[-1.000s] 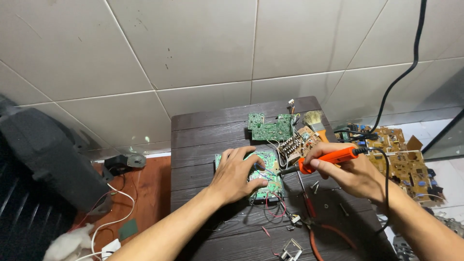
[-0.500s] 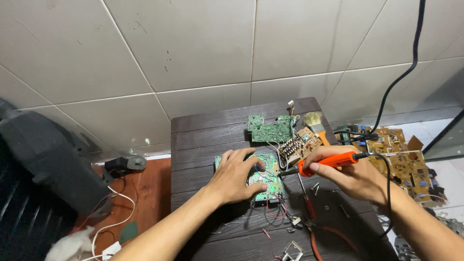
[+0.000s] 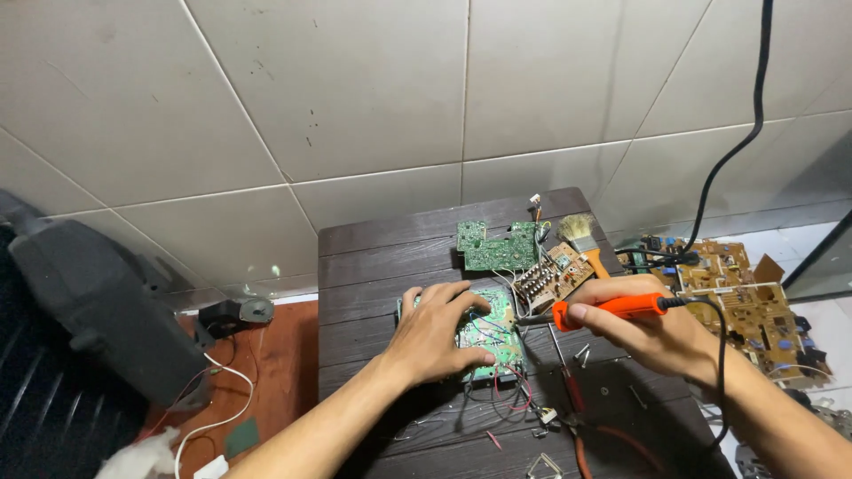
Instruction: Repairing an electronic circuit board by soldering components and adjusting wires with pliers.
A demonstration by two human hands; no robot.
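Observation:
My left hand [image 3: 435, 335] lies flat with spread fingers on a green circuit board [image 3: 495, 335] in the middle of a small dark wooden table [image 3: 373, 266]. My right hand [image 3: 652, 333] grips an orange soldering iron [image 3: 612, 310]; its dark tip points left and sits at the board's right edge. The iron's black cable [image 3: 721, 355] loops back over my right wrist. Thin coloured wires trail off the board's near edge.
A second green board [image 3: 499, 246], a brown board [image 3: 550, 277] and a brush [image 3: 581, 235] lie at the table's back. Yellow-brown boards [image 3: 754, 306] lie on the floor at right. A dark grey casing [image 3: 98, 310] stands at left; small screws and wire scraps litter the table's near end.
My head has shifted a little. The soldering iron has moved slightly down and left toward the board's right edge. My left hand has stayed on the board.

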